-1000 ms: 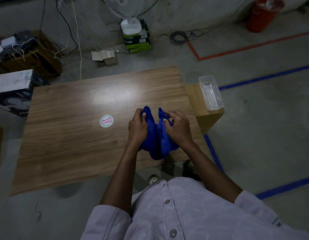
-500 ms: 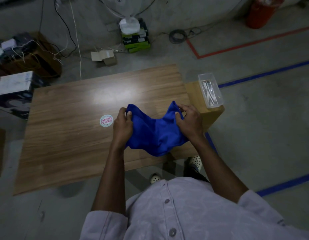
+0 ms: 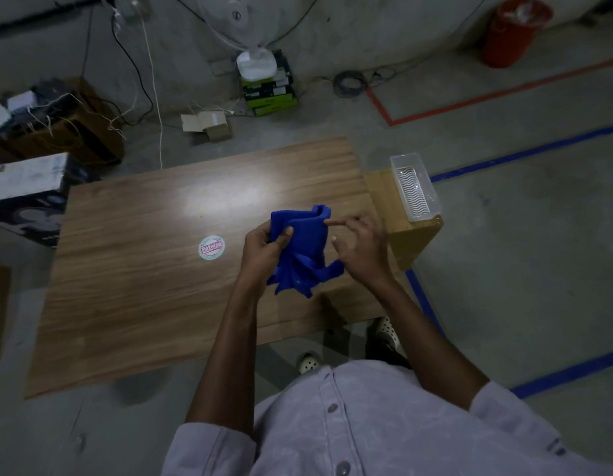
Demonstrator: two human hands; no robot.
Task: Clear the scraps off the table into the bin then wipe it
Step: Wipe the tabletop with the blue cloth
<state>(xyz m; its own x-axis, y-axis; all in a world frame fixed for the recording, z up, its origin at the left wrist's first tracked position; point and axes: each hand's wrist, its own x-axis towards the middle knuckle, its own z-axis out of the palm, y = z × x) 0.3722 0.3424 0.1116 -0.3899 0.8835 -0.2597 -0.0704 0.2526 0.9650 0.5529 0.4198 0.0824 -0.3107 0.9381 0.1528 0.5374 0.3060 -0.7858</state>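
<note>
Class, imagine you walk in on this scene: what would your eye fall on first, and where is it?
The bright blue cloth stands out most, gripped by the left hand over the near right part of the wooden table, the right hand close beside it. Next come the round sticker on the tabletop left of the hands and the red bin on the floor at far right.

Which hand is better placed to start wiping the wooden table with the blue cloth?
Left. The left hand grips the blue cloth over the wooden table; the right hand is open beside it.
</note>
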